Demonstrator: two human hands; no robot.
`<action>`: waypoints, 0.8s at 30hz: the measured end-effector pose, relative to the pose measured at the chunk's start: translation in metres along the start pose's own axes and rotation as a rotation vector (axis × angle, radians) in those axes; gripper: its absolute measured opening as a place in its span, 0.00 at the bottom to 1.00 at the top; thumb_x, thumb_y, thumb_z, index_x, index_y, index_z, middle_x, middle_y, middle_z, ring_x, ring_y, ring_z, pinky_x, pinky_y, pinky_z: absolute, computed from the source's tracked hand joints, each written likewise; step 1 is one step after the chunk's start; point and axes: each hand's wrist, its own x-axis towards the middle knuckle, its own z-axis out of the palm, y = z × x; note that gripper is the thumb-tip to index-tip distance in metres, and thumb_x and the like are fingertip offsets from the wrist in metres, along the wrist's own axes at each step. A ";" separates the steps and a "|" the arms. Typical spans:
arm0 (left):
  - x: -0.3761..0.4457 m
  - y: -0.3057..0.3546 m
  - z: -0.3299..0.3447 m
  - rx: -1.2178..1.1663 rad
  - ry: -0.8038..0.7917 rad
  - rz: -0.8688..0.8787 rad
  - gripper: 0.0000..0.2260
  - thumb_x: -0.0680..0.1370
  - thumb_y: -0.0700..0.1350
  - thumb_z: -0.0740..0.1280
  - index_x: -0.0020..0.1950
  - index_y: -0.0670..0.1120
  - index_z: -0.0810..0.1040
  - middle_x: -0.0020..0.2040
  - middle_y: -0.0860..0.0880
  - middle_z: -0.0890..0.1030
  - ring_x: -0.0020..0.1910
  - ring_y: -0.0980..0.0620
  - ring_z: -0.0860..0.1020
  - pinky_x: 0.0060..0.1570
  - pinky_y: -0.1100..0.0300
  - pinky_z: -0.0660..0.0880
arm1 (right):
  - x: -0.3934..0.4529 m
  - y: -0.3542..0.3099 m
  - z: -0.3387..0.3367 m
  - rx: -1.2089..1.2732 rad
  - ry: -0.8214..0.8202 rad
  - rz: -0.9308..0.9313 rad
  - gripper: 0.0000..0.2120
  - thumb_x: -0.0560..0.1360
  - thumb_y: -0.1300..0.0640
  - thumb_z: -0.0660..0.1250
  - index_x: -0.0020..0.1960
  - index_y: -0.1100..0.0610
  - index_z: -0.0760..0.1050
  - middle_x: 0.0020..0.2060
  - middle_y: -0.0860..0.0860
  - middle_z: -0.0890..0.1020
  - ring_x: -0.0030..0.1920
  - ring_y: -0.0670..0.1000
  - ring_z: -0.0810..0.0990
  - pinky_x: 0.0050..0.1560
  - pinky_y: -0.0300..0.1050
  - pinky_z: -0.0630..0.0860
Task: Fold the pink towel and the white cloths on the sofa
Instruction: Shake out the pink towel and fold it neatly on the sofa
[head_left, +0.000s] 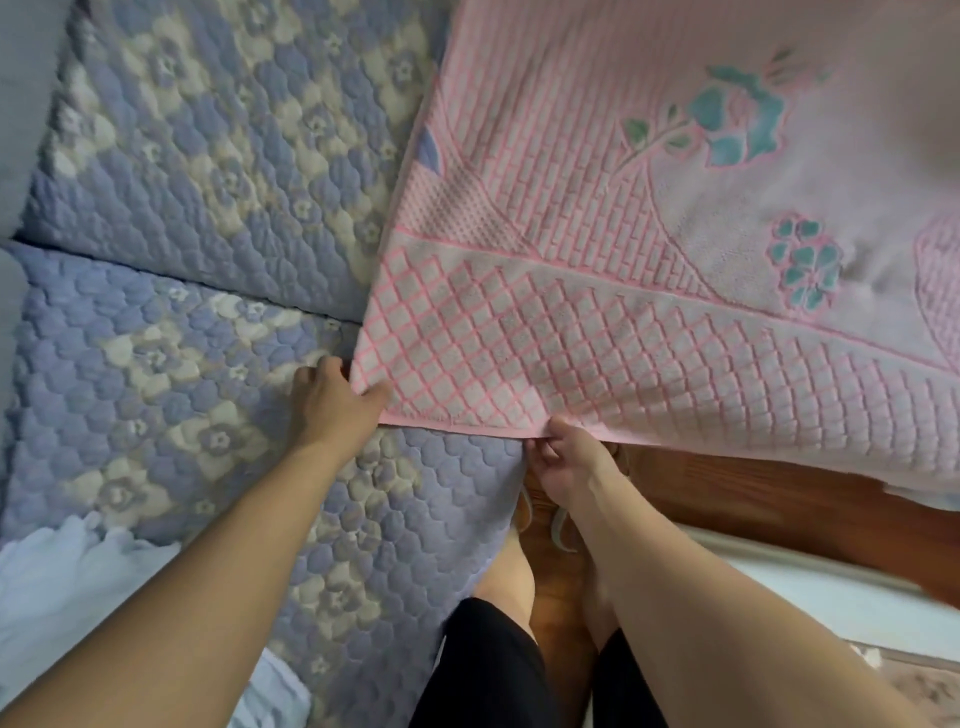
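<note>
I see the sofa filling the left and far part of the scene, its quilted blue cover patterned with pale flowers. The pink towel lies spread over its right side, the near edge hanging past the seat above a wooden floor. At the near left lies a pale cloth, its edge scalloped. My left hand pinches the towel's near left corner, thumb on top. My right hand has its grip curled round the near hem, just right of the left.
</note>
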 end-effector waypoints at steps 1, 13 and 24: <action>0.000 0.007 0.001 0.010 0.013 0.007 0.23 0.75 0.55 0.71 0.63 0.42 0.72 0.62 0.40 0.69 0.60 0.38 0.72 0.58 0.47 0.71 | 0.002 0.000 -0.004 -0.003 -0.023 0.008 0.03 0.82 0.64 0.63 0.49 0.61 0.74 0.28 0.54 0.79 0.22 0.47 0.75 0.34 0.42 0.80; -0.057 0.047 -0.058 -0.864 -0.256 0.011 0.12 0.80 0.35 0.66 0.62 0.45 0.78 0.52 0.47 0.86 0.48 0.51 0.85 0.42 0.55 0.84 | -0.040 -0.049 -0.083 0.568 -0.233 -0.143 0.19 0.81 0.49 0.66 0.66 0.60 0.78 0.55 0.58 0.86 0.54 0.57 0.86 0.53 0.55 0.80; -0.065 0.070 -0.036 -0.671 -0.050 -0.108 0.14 0.79 0.37 0.67 0.65 0.42 0.78 0.56 0.43 0.83 0.53 0.44 0.82 0.58 0.47 0.77 | -0.023 -0.158 -0.231 0.533 0.017 -0.150 0.17 0.83 0.51 0.61 0.68 0.59 0.71 0.65 0.58 0.74 0.64 0.58 0.74 0.67 0.57 0.69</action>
